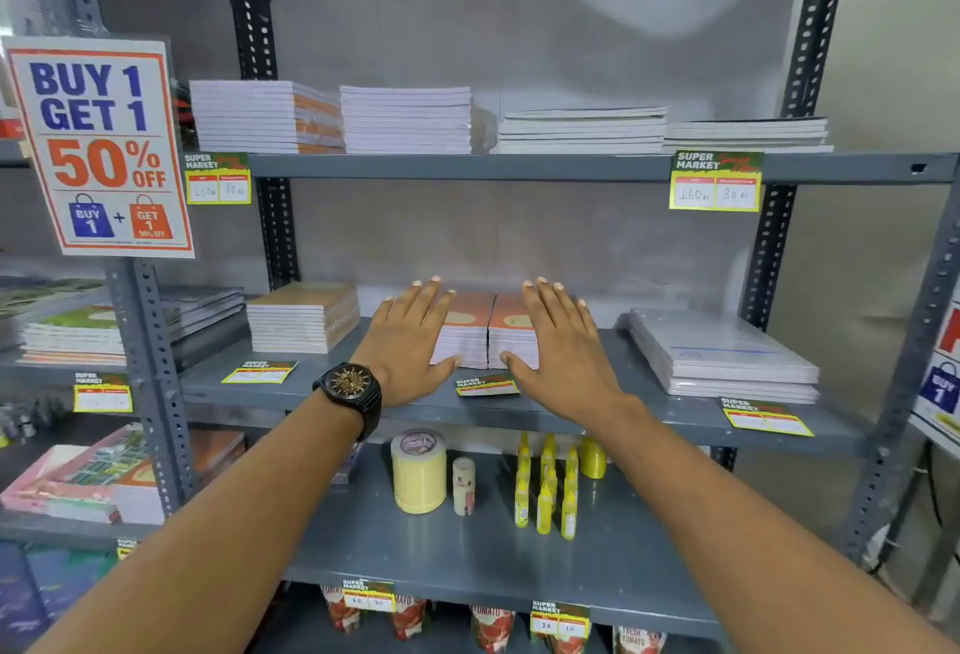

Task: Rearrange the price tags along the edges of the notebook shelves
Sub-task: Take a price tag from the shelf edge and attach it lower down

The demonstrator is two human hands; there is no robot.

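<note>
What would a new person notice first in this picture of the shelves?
Two open hands, left and right, flank twin orange notebook stacks on the middle shelf. A price tag lies flat between them. A large "BUY 1 GET 1" sign hangs at upper left.

Hidden, cropped and unreadable parts of a stationery shelf view

The left hand (410, 341) and right hand (563, 349) cover the near sides of two orange notebook stacks (488, 328); a flat price tag (487, 386) between them has unreadable print, and tomato pouches (491, 627) are cut off at the bottom edge.
</note>
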